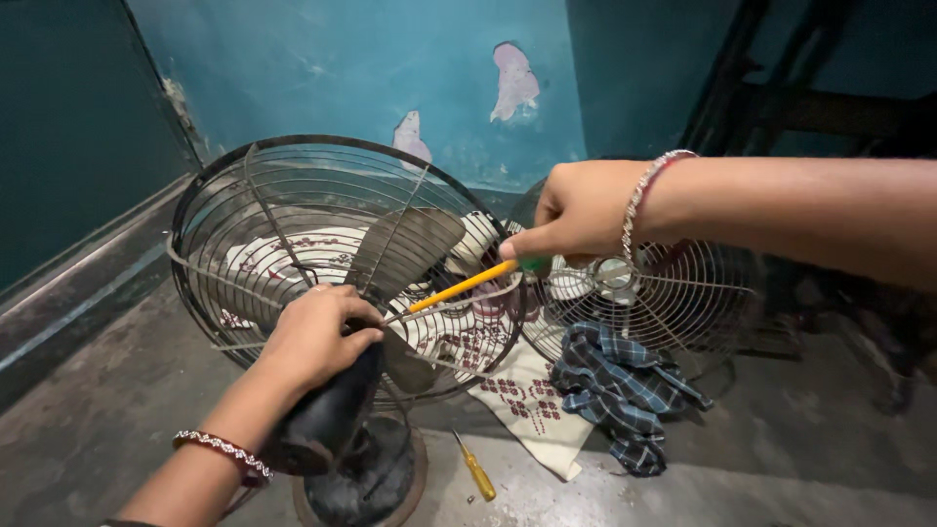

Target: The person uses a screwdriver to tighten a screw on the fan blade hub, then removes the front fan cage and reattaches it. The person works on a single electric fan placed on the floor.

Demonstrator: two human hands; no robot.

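Observation:
A dusty table fan stands in the middle, seen from behind, with a round wire guard (pixel 210 195) and grey blades (pixel 405 249). My left hand (pixel 317 337) grips the dark motor housing (pixel 327 420) at the back of the fan. My right hand (pixel 576 210) holds a screwdriver (pixel 464 285) with a yellow shaft and green handle, its tip poking through the guard toward the hub by my left fingers. Both wrists wear bead bracelets.
A second wire guard (pixel 683 293) lies on the floor at right. A checked blue cloth (pixel 625 385) and a white patterned cloth (pixel 522 405) lie by it. A small yellow screwdriver (pixel 475 468) rests on the grey floor. Teal walls close in behind.

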